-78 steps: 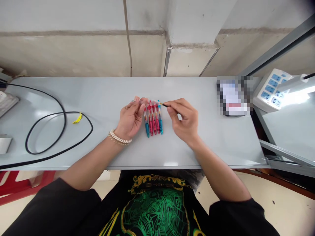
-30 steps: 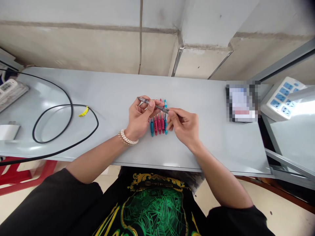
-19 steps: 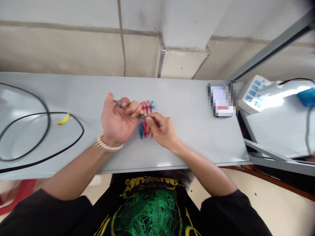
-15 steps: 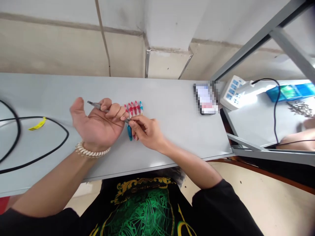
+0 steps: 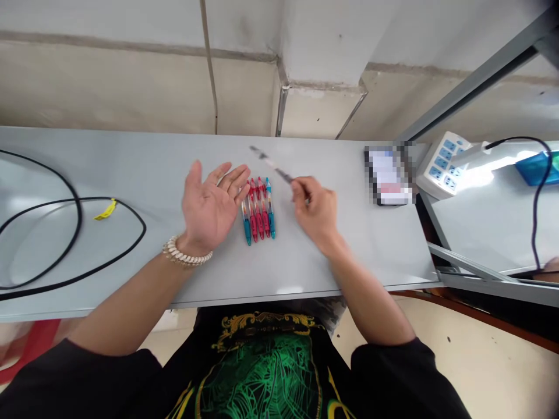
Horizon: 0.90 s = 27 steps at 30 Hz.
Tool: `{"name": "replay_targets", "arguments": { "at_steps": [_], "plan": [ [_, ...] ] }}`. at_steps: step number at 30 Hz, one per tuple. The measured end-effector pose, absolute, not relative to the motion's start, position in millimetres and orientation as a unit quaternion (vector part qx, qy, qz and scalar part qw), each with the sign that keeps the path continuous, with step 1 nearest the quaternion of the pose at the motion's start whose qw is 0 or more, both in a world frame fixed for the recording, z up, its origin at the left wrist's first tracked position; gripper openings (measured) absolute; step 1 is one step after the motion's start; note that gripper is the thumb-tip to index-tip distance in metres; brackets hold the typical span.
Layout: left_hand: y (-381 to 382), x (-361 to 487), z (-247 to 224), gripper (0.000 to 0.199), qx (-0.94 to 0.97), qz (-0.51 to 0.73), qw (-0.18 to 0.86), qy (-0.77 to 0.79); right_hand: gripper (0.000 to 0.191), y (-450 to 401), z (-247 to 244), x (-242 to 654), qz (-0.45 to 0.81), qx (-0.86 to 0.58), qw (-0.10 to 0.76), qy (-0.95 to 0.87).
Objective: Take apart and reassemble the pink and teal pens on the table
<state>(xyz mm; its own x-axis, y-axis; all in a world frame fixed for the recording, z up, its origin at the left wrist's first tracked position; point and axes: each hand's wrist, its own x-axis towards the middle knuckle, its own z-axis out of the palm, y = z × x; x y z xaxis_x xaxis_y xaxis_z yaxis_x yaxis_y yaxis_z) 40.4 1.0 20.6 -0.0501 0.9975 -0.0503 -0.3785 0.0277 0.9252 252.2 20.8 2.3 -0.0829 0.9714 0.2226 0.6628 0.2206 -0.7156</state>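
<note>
Pinched at its near end in my right hand (image 5: 317, 212) is a slim pen (image 5: 275, 166), dark at both ends and pale along the middle. It points up and to the left above the table, somewhat blurred. My left hand (image 5: 212, 206) is held palm up with spread fingers and nothing in it. Just right of its fingertips, several clear-barrelled pens (image 5: 259, 215) lie side by side in a row, some with red grips and some with teal. The left fingers partly cover the top of the leftmost one.
A phone (image 5: 388, 174) lies on the grey table (image 5: 279, 267), its screen pixelated. Further right stand a metal frame (image 5: 480, 70) and a white power strip (image 5: 445, 166) with a plug. A black cable (image 5: 140, 230) with a yellow tag (image 5: 105, 209) loops on the left. A person's hand (image 5: 552, 267) shows at the right edge.
My left hand has let go of the pen and opened. My right hand has carried the pen up and to the right, uncovering the row of pens. The view has shifted slightly.
</note>
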Motion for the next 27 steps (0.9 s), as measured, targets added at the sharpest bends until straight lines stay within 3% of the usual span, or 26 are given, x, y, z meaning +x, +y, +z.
{"name": "replay_targets", "arguments": {
  "at_steps": [3, 6, 9, 11, 13, 15, 21, 25, 27],
  "plan": [
    [4.2, 36.3, 7.8, 0.037, 0.494, 0.540, 0.468, 0.495, 0.021, 41.1, 4.7, 280.7, 0.085, -0.689, 0.224, -0.684],
    [3.4, 37.0, 0.3, 0.028, 0.644, 0.439, 0.360, 0.513, 0.017, 48.5, 4.0, 292.6, 0.028, -0.718, 0.163, -0.676],
    [2.0, 39.6, -6.4, 0.027, 0.731, 0.369, 0.288, 0.496, 0.022, 40.9, 5.8, 284.5, 0.047, -0.671, 0.219, -0.707],
    [2.1, 40.1, -11.3, 0.027, 0.753, 0.363, 0.256, 0.486, 0.022, 30.1, 8.7, 273.3, 0.149, -0.572, 0.267, -0.761],
    [2.7, 39.2, -14.9, 0.027, 0.755, 0.368, 0.247, 0.483, 0.018, 18.8, 10.9, 262.5, 0.283, -0.453, 0.249, -0.808],
    [3.0, 37.9, -16.3, 0.026, 0.751, 0.366, 0.253, 0.487, 0.016, 10.6, 10.6, 255.3, 0.337, -0.394, 0.209, -0.829],
    [1.2, 38.8, -14.9, 0.026, 0.746, 0.353, 0.265, 0.499, 0.008, 11.1, 3.5, 255.2, 0.267, -0.438, 0.171, -0.841],
    [1.2, 41.0, -9.2, 0.023, 0.676, 0.443, 0.281, 0.518, 0.005, 14.4, 10.4, 261.9, 0.314, -0.481, 0.265, -0.775],
    [1.3, 40.6, -2.2, 0.036, 0.580, 0.506, 0.376, 0.517, 0.007, 12.5, 17.0, 262.6, 0.427, -0.453, 0.318, -0.715]
  ]
}}
